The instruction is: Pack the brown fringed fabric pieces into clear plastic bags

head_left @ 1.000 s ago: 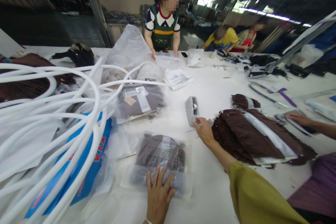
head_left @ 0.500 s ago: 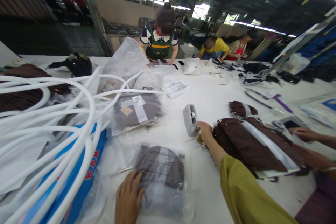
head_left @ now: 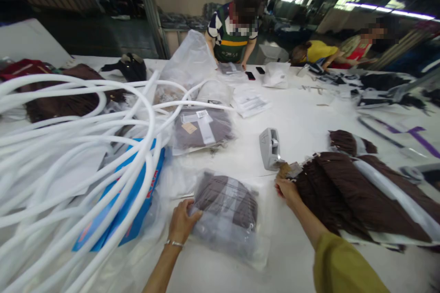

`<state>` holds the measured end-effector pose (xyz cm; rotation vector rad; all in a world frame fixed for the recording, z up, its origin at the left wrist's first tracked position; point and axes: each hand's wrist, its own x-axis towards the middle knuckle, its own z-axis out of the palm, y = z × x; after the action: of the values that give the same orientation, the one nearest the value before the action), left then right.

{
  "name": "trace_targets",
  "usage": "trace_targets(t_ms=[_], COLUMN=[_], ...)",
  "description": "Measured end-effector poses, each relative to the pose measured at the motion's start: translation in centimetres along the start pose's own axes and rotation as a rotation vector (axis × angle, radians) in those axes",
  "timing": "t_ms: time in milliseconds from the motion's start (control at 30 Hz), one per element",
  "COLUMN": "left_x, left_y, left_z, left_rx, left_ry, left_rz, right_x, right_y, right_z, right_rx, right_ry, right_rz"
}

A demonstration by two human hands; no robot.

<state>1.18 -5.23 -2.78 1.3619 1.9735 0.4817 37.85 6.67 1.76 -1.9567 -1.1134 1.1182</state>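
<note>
A clear plastic bag with a folded dark brown garment (head_left: 228, 201) lies flat in front of me. My left hand (head_left: 182, 222), a bracelet on its wrist, has its fingers curled at the bag's left edge, thumb pressed on the plastic. To the bag's right, my right hand (head_left: 287, 190) is closed at the lower edge of some small tan tags (head_left: 284, 170); whether one is in its fingertips is hidden. Just beyond the tags stands a grey tape dispenser (head_left: 270, 149). Beside my right forearm lies a stack of dark brown garments (head_left: 364, 197) with a pale strip across it.
White tubing (head_left: 147, 119) loops over a blue box (head_left: 120, 201) on the left. A bagged garment with a barcode label (head_left: 202, 130) lies farther back, near white papers (head_left: 249, 100). A person (head_left: 233, 27) works across the white table (head_left: 292, 114); others are at the back right.
My view has swung right. My left hand has gone from lying on the bag to gripping its left edge. My right hand has drawn back from beside the dispenser to below the tags.
</note>
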Motion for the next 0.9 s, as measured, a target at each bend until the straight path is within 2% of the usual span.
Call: trace_targets(t_ms=[67,167,233,267,367,433,500,600,700,767,833,900], left_x=[0.0,0.1,0.1,0.1,0.0,-0.1,-0.1,-0.2,-0.3,-0.4,-0.5,-0.5], left_y=[0.4,0.6,0.6,0.6,0.7,0.9,1.0,1.1,1.1,1.2,1.3,1.5], left_z=[0.0,0.0,-0.1,-0.1,-0.2,-0.3,-0.4,-0.4,-0.5,-0.7,-0.9,-1.0], left_rx=[-0.001,-0.010,-0.011,-0.008,0.007,0.019,0.032,0.048,0.053,0.054,0.060,0.072], left_ry=[-0.016,-0.032,-0.044,-0.049,-0.056,-0.059,-0.059,-0.058,-0.062,-0.062,-0.056,-0.047], left_rz=[-0.031,-0.063,-0.083,-0.091,-0.110,-0.117,-0.121,-0.130,-0.123,-0.112,-0.109,-0.110], right_x=[-3.0,-7.9,-10.4,-11.2,-11.9,-11.4,-10.6,-9.1,-8.0,-8.0,-8.7,-9.7], right_y=[-0.9,-3.5,-5.4,-6.2,-7.8,-8.1,-8.4,-9.1,-10.1,-10.2,-9.0,-6.6], right_z=[1.7,6.1,9.8,11.6,16.5,18.6,19.5,18.9,17.4,16.5,16.3,16.8], right_rx=[-0.006,-0.127,-0.348,-0.510,-0.948,-1.073,-1.123,-1.154,-1.047,-0.946,-0.860,-0.795], right_ry=[-0.153,-0.660,-0.930,-0.981,-0.923,-0.861,-0.828,-0.755,-0.688,-0.586,-0.427,-0.314], right_rz=[0.011,-0.033,-0.189,-0.310,-0.621,-0.689,-0.708,-0.740,-0.692,-0.697,-0.808,-0.962])
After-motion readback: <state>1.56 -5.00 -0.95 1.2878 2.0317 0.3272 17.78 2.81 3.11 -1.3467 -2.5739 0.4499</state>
